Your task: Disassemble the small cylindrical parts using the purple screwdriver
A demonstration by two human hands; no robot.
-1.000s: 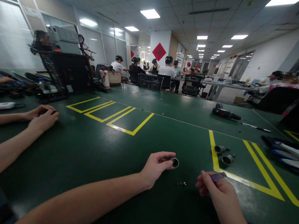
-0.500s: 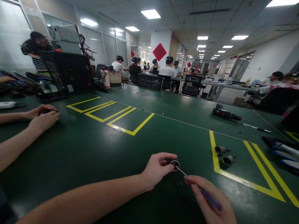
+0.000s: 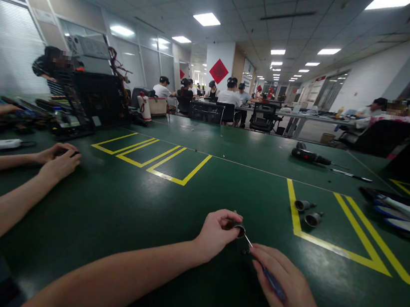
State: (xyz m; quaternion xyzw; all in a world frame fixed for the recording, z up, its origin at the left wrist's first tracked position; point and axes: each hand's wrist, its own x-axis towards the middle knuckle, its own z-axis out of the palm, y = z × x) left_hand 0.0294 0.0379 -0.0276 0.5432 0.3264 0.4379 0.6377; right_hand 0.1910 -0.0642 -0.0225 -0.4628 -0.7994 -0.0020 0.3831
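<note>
My left hand point(image 3: 215, 233) pinches a small round metal ring part point(image 3: 239, 228) just above the green table, fingers closed around it. My right hand point(image 3: 290, 290) grips a small screwdriver with a purple-blue handle point(image 3: 273, 282). Its thin metal shaft points up-left, and the tip touches the ring part. A couple of tiny dark screws point(image 3: 244, 251) lie on the table just below the ring, between my two hands.
Two metal cylindrical parts point(image 3: 308, 212) rest by a yellow floor-tape line point(image 3: 292, 205). A black power drill point(image 3: 308, 155) lies farther back, gloves point(image 3: 404, 212) at right. A co-worker's clasped hands point(image 3: 59, 157) rest at left, beside a black computer case point(image 3: 91, 98). People sit at tables behind.
My right hand turned the screwdriver from held sideways to pointing at the ring, then brought its tip into the ring. My left hand lowered the ring slightly toward the table.
</note>
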